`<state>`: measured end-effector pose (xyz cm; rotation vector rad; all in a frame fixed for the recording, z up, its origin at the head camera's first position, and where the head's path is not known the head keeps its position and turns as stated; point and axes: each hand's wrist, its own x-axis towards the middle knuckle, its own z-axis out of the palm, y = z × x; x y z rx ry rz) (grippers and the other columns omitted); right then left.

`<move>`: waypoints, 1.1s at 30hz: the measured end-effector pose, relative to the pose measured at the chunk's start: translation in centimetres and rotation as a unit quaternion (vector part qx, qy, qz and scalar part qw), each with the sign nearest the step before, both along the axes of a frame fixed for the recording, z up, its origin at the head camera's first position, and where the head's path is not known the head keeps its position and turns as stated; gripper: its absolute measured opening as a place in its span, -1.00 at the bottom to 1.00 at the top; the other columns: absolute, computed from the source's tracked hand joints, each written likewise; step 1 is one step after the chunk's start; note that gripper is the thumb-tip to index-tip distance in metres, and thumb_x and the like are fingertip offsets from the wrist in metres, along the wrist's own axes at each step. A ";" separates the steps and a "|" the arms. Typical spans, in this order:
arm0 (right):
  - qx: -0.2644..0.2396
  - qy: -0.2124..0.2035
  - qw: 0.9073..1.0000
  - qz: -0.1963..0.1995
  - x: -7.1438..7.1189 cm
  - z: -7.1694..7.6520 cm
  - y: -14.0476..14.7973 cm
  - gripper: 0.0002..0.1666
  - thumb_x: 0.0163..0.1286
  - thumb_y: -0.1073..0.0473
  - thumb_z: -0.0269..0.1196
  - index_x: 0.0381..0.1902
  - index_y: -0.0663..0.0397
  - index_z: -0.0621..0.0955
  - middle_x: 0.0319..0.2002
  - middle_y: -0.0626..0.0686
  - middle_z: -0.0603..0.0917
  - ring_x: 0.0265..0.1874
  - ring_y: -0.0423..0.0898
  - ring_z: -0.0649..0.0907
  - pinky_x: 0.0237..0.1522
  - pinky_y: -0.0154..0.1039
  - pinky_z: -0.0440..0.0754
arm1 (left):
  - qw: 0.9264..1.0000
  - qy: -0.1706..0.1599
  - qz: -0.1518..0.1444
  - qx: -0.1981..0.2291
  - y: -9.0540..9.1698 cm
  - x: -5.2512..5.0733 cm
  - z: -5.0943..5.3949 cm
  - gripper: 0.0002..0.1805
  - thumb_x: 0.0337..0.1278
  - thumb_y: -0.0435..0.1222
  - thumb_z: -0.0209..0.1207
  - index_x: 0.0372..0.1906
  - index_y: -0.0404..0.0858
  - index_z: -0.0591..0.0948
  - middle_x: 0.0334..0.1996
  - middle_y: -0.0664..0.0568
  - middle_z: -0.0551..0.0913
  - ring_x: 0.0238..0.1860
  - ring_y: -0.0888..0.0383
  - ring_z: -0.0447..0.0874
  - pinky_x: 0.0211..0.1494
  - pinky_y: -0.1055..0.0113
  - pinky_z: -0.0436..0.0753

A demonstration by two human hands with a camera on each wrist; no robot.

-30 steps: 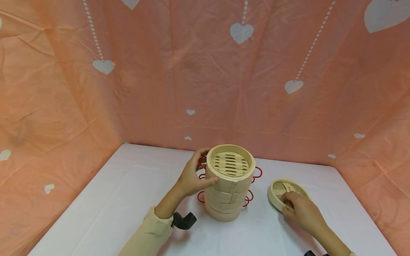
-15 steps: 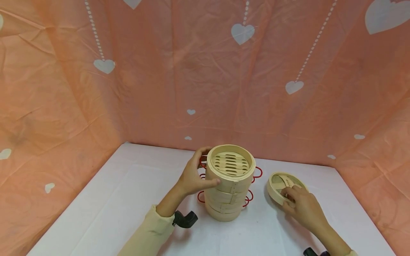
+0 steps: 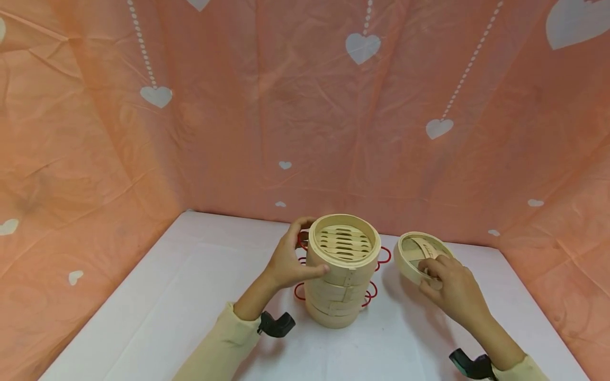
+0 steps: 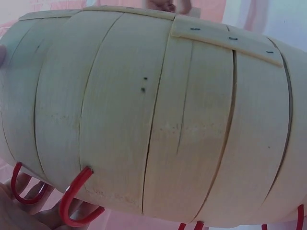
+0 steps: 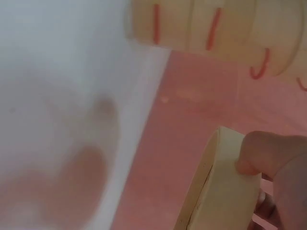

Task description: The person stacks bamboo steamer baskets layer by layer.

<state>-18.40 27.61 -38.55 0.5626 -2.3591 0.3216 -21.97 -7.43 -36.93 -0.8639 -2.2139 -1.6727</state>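
A tall stack of bamboo steamer baskets stands upright on the table, with a slatted floor showing in its top tier. My left hand grips its upper left side, thumb across the front and fingers behind, beside the red handles. To the right of the stack, a round bamboo steamer lid hangs tilted above the table. My right hand holds it, fingers at the strap across its top and thumb on the rim. In the right wrist view the lid's side wall shows under the thumb.
The white table ends at an orange cloth backdrop with white hearts, which closes in the back and both sides. A black wrist camera sits by the left forearm, close to the stack's base.
My right hand has lifted the lid off the table, moving it up, away and slightly left towards the stack's top. My left hand and the stack have hardly moved.
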 end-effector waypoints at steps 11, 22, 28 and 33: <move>-0.031 0.010 0.999 0.004 -0.5 2.3 -0.7 -0.74 -0.15 0.27 0.30 -0.39 -0.06 0.61 -0.53 -0.18 0.45 -0.48 -0.20 0.42 -0.47 -0.22 0.29 | 1.000 0.015 0.007 -0.004 0.2 -0.1 0.0 0.00 -0.41 -0.17 0.48 0.34 -0.19 0.30 0.19 -0.07 0.48 0.03 0.04 0.56 -0.07 0.33 0.56; -0.040 0.024 0.999 0.017 -0.9 4.2 -1.5 -0.75 -0.15 0.30 0.26 -0.41 -0.05 0.61 -0.55 -0.16 0.45 -0.49 -0.18 0.42 -0.49 -0.26 0.36 | 1.000 0.005 0.022 0.005 0.4 0.1 0.0 0.00 -0.43 -0.18 0.49 0.33 -0.16 0.31 0.13 -0.06 0.50 -0.01 0.05 0.53 -0.09 0.34 0.55; -0.048 0.025 0.998 0.020 -0.8 4.9 -2.0 -0.76 -0.13 0.31 0.26 -0.40 -0.03 0.62 -0.54 -0.13 0.47 -0.47 -0.16 0.44 -0.42 -0.24 0.35 | 1.000 -0.001 0.026 0.008 0.4 0.3 -0.1 0.00 -0.43 -0.17 0.50 0.33 -0.12 0.32 0.09 -0.05 0.51 -0.07 0.07 0.52 -0.14 0.33 0.57; -0.053 0.025 0.998 0.025 -0.8 5.7 -2.4 -0.75 -0.11 0.31 0.28 -0.38 0.00 0.62 -0.53 -0.11 0.49 -0.44 -0.13 0.45 -0.36 -0.17 0.34 | 1.000 0.005 0.026 0.004 0.5 0.2 -0.2 0.00 -0.42 -0.18 0.50 0.34 -0.12 0.30 0.12 -0.04 0.49 -0.01 0.06 0.52 -0.07 0.32 0.56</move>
